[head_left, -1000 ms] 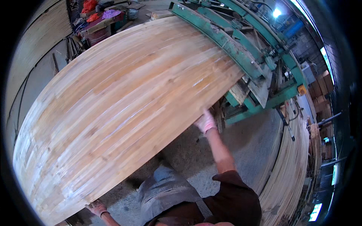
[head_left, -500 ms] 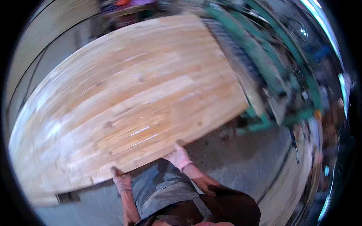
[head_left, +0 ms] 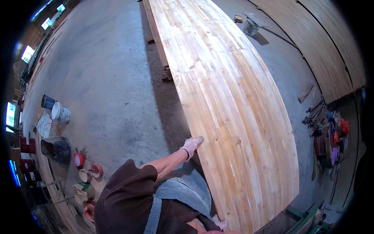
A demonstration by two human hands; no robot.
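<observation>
A long, pale wooden panel (head_left: pixel 218 105) made of many joined strips stretches from the far side down to the lower edge. Shiny streaks run along some of its seams. My left hand (head_left: pixel 192 147), in a pale pinkish glove, is closed on the panel's left edge, thumb on top and its other fingers out of sight below. Close to my body, my right hand (head_left: pixel 219 223) is at the same edge near the panel's near end. Only part of that glove shows, and it appears closed on the edge.
Stacked timber (head_left: pixel 157 46) lies under the panel's far left side. Buckets (head_left: pixel 61 112), a dark bag (head_left: pixel 56 149) and red-rimmed tubs (head_left: pixel 78 160) stand left. Beyond the panel are a grey bucket (head_left: pixel 251 27), large boards (head_left: pixel 325 43) and cluttered items (head_left: pixel 331 140). Green machinery (head_left: pixel 304 222) is lower right.
My view has swung left, so the panel now runs away from me and the green machine sits at the lower right. My hands are farther apart along the edge.
</observation>
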